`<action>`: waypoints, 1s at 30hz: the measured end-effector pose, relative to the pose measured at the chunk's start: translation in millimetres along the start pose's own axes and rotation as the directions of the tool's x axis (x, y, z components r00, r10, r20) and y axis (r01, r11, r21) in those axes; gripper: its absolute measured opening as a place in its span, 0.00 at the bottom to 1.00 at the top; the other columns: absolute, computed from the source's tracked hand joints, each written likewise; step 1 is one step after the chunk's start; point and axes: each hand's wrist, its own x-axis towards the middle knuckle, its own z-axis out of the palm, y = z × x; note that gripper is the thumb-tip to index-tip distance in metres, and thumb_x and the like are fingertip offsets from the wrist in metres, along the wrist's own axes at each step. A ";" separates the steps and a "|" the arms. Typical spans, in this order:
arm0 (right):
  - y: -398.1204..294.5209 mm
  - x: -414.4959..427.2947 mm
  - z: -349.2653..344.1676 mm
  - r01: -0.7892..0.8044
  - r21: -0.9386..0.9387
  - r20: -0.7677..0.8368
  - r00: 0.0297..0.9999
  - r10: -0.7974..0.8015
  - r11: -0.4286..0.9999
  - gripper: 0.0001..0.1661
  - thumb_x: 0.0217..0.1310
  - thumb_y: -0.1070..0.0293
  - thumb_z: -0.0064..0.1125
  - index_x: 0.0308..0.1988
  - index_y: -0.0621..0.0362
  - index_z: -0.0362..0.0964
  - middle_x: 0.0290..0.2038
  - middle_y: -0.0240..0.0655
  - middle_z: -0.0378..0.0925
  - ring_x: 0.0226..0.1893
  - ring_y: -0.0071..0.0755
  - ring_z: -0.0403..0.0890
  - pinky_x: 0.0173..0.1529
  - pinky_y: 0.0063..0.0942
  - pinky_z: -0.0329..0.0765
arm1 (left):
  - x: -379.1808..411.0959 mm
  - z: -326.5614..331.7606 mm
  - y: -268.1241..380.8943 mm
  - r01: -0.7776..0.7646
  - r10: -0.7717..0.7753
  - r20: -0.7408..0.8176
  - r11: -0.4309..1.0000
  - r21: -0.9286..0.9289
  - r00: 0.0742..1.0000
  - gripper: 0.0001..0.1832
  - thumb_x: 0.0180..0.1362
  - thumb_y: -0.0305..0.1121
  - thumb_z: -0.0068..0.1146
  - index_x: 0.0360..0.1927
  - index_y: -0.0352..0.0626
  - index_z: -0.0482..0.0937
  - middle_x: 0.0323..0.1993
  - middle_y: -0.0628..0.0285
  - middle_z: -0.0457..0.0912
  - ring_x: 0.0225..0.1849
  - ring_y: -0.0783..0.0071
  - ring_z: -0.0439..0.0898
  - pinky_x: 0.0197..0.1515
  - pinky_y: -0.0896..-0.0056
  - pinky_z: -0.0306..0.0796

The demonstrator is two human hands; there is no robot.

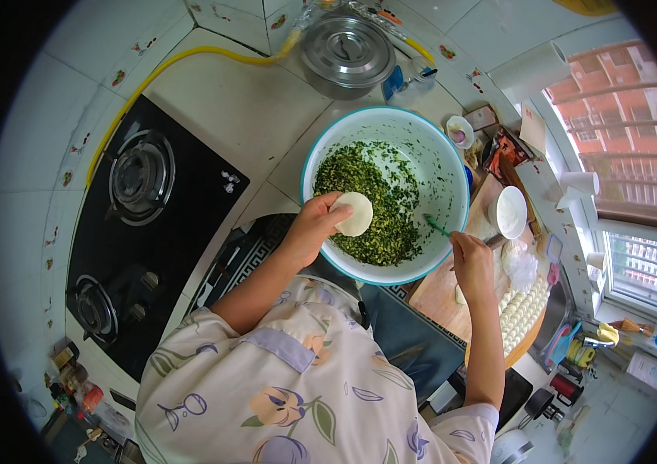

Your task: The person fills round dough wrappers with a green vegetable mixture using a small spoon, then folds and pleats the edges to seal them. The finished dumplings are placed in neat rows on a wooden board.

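My left hand [312, 227] pinches a round, flat dough wrapper [355, 213] between thumb and fingers, over the left part of a big white basin [447, 156] with a turquoise rim. Chopped green filling [375, 238] covers much of the basin's bottom, with bits stuck to its wall. My right hand [472, 258] is at the basin's right rim and grips a green-handled utensil [437, 225]. That utensil points into the basin, away from the main heap; what its tip carries is too small to tell.
A wooden board [436, 301] lies right of the basin, with a white bowl of flour-like powder [508, 212] near it. Rows of folded dumplings [521, 316] sit farther right. A black gas stove [149, 255] is at left, and a lidded steel pot [347, 55] stands behind the basin.
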 end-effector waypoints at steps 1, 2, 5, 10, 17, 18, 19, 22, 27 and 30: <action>1.2 -1.3 1.9 -0.005 -0.081 0.035 0.999 0.008 0.997 0.05 0.50 0.79 0.53 0.31 0.62 0.73 0.25 0.48 0.76 0.27 0.52 0.78 0.31 0.39 0.73 | 0.0 1.4 -1.1 -0.001 0.001 -0.011 1.000 -0.004 1.000 0.14 0.59 0.31 0.52 0.47 0.37 0.75 0.41 0.63 0.80 0.42 0.78 0.78 0.46 0.73 0.71; 1.6 -2.9 2.9 -0.006 -0.162 0.070 0.997 0.018 0.987 0.03 0.50 0.79 0.52 0.29 0.62 0.72 0.26 0.48 0.76 0.28 0.52 0.78 0.31 0.40 0.73 | 0.4 2.2 -1.9 -0.003 0.003 -0.022 1.000 -0.007 1.000 0.13 0.59 0.31 0.52 0.46 0.38 0.76 0.40 0.64 0.80 0.41 0.79 0.78 0.45 0.73 0.71; -21.5 -11.4 5.7 -0.012 0.077 0.159 0.987 -0.001 0.997 0.05 0.51 0.79 0.54 0.32 0.61 0.74 0.25 0.48 0.75 0.27 0.53 0.77 0.31 0.40 0.73 | 3.1 -1.8 -4.6 -0.008 0.008 -0.016 1.000 0.011 1.000 0.13 0.59 0.31 0.52 0.46 0.38 0.76 0.40 0.64 0.80 0.41 0.79 0.78 0.44 0.75 0.71; 12.4 21.6 17.1 0.067 0.042 -0.152 0.987 -0.060 0.997 0.08 0.52 0.77 0.55 0.36 0.59 0.76 0.25 0.44 0.74 0.28 0.49 0.77 0.32 0.38 0.73 | 1.1 3.6 -0.3 0.012 -0.011 -0.044 1.000 0.020 0.999 0.13 0.59 0.31 0.52 0.46 0.38 0.76 0.40 0.64 0.80 0.41 0.79 0.78 0.44 0.75 0.70; 39.7 49.6 63.5 0.143 -0.187 -0.144 0.975 -0.171 0.972 0.10 0.54 0.75 0.54 0.38 0.57 0.76 0.29 0.40 0.73 0.33 0.44 0.77 0.33 0.38 0.73 | 0.5 3.1 1.0 0.008 -0.009 -0.017 1.000 -0.009 1.000 0.13 0.59 0.30 0.52 0.46 0.36 0.75 0.40 0.63 0.79 0.41 0.78 0.78 0.45 0.75 0.71; 33.9 41.5 63.7 0.126 -0.208 -0.059 0.988 -0.141 0.970 0.09 0.54 0.75 0.55 0.37 0.58 0.76 0.27 0.41 0.73 0.32 0.44 0.77 0.33 0.38 0.73 | 0.7 0.4 0.8 0.003 -0.003 -0.021 1.000 -0.014 1.000 0.13 0.59 0.30 0.52 0.46 0.36 0.75 0.40 0.63 0.79 0.41 0.78 0.78 0.45 0.75 0.72; 25.3 29.9 59.5 0.158 -0.141 -0.029 0.986 -0.163 0.977 0.09 0.53 0.75 0.55 0.37 0.58 0.76 0.26 0.41 0.73 0.31 0.45 0.76 0.33 0.38 0.73 | 0.2 -1.7 0.0 -0.002 0.002 -0.025 1.000 -0.022 1.000 0.13 0.59 0.30 0.52 0.46 0.36 0.75 0.40 0.63 0.79 0.42 0.78 0.78 0.45 0.75 0.72; 4.0 6.4 38.9 0.230 0.055 -0.045 0.973 -0.228 0.972 0.09 0.52 0.77 0.56 0.37 0.60 0.76 0.24 0.41 0.72 0.29 0.47 0.75 0.33 0.38 0.73 | 0.1 -5.4 -0.8 -0.013 0.013 -0.025 0.999 -0.030 1.000 0.13 0.59 0.30 0.53 0.46 0.36 0.75 0.40 0.63 0.79 0.42 0.78 0.78 0.45 0.75 0.72; 4.6 57.0 42.0 0.160 -0.069 -0.224 0.959 -0.172 0.985 0.11 0.52 0.75 0.56 0.38 0.57 0.76 0.25 0.39 0.71 0.29 0.44 0.75 0.32 0.37 0.72 | 0.4 -1.7 0.8 -0.007 0.007 -0.016 0.999 -0.033 1.000 0.14 0.59 0.30 0.53 0.47 0.36 0.75 0.41 0.62 0.79 0.42 0.77 0.78 0.46 0.74 0.72; 15.9 79.1 63.4 0.246 -0.102 -0.263 0.928 -0.264 0.964 0.11 0.52 0.79 0.56 0.38 0.58 0.77 0.22 0.40 0.68 0.28 0.44 0.74 0.32 0.37 0.71 | -1.6 1.1 3.9 -0.002 0.002 -0.019 1.000 -0.023 1.000 0.14 0.59 0.30 0.53 0.47 0.35 0.74 0.41 0.62 0.79 0.42 0.77 0.78 0.46 0.73 0.72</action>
